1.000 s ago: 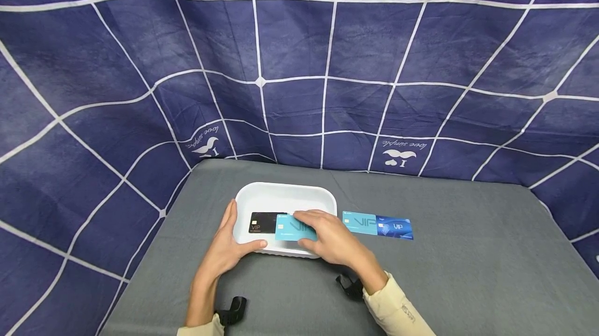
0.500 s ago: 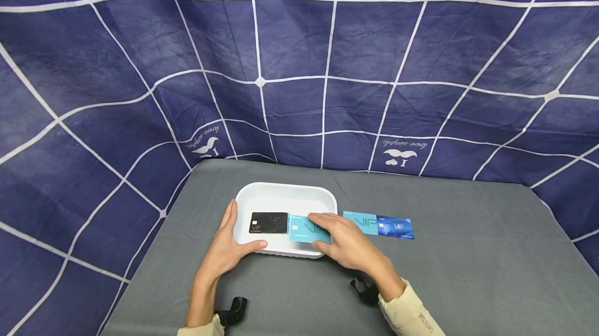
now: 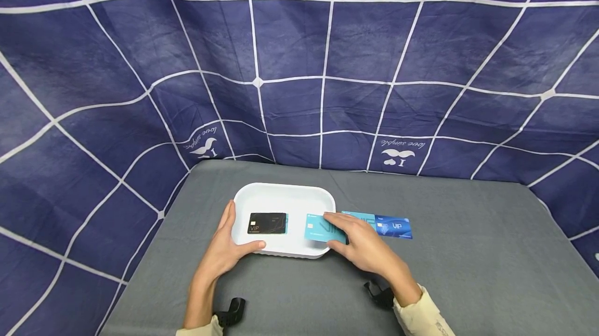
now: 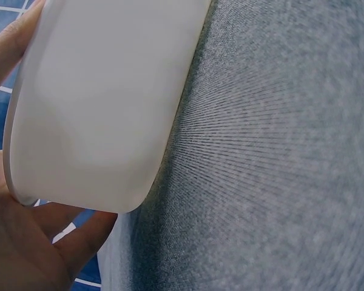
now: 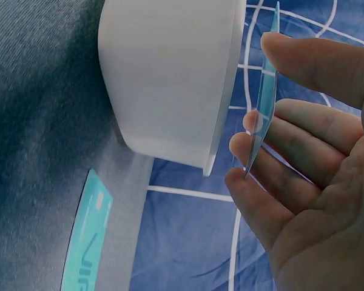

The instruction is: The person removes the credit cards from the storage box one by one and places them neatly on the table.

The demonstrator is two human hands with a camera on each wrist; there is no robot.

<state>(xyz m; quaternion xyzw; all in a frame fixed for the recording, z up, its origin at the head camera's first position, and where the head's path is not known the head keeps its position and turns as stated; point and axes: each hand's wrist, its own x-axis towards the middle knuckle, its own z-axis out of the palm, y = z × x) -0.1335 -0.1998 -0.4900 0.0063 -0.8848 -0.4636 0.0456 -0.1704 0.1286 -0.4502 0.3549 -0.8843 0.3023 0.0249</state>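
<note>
A white plastic tray [image 3: 287, 199] stands on the grey tabletop. My left hand [image 3: 228, 245] holds its near left corner, thumb on the front rim and fingers along the left wall. A black VIP card [image 3: 268, 223] lies in the tray, a blue edge showing beside it. My right hand [image 3: 360, 240] pinches a light-blue VIP card [image 3: 319, 228] over the tray's right end. The right wrist view shows this card [image 5: 268, 91] edge-on between thumb and fingertips, beyond the tray wall [image 5: 170, 79].
Right of the tray, another light-blue card [image 3: 360, 215] lies beside a dark-blue VIP card [image 3: 395, 227]; my right hand partly covers the former. A dark-blue curtain [image 3: 295, 107] with white lines hangs behind the grey tabletop [image 3: 477, 253].
My right hand has moved to the right with the light-blue card, from beside the black card to the tray's right rim, uncovering the black card. The left hand stays put.
</note>
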